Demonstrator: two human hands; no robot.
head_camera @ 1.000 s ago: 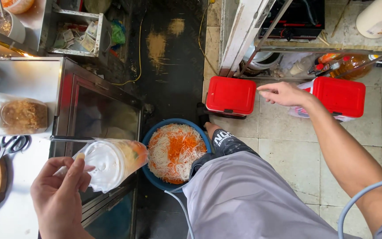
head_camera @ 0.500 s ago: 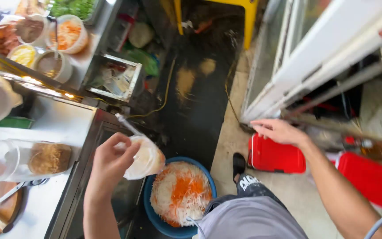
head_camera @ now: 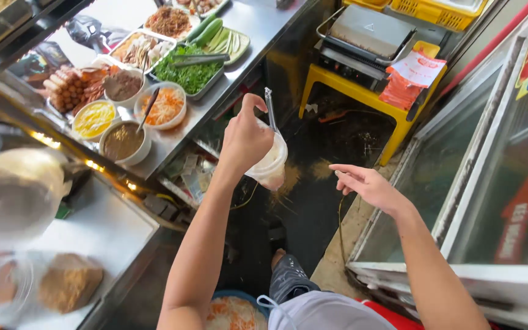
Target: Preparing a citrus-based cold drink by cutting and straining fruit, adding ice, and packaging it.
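My left hand point(head_camera: 245, 139) is raised in front of me, gripping a clear plastic container point(head_camera: 269, 162) with pale contents together with metal tongs point(head_camera: 270, 110) that stick up above the fingers. My right hand point(head_camera: 366, 184) is held out to the right, open, fingers spread, holding nothing, above the dark floor. A blue basin point(head_camera: 234, 310) of shredded carrot and white vegetable sits on the floor by my knee at the bottom edge.
A steel counter point(head_camera: 172, 137) at the upper left carries bowls of sauces, shredded carrot, herbs, cucumbers and sausages. A yellow stool point(head_camera: 362, 91) holds a grill press. A glass-fronted cabinet point(head_camera: 484, 183) stands on the right. Blurred clear jars point(head_camera: 13, 195) sit at the near left.
My view has swung upward from the floor toward the counter. My left hand lifted the container and tongs away from the basin. My right hand left the red boxes and now hovers open.
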